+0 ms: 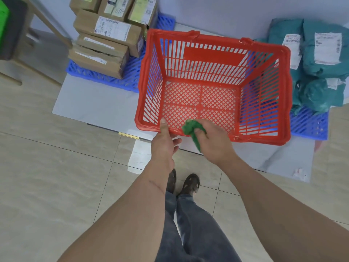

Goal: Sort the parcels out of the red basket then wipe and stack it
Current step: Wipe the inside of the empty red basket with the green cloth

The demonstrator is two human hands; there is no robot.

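Note:
The red basket hangs in front of me with nothing inside it. My left hand grips its near rim, thumb on top and fingers underneath. My right hand holds a crumpled green cloth against the same near rim, just right of the left hand. Brown cardboard parcels are stacked on a blue pallet at the back left. Teal bagged parcels lie piled on another blue pallet at the right.
A grey mat covers the floor under the pallets. A wooden chair frame stands at the far left beside a green object. Beige floor tiles stretch around my feet.

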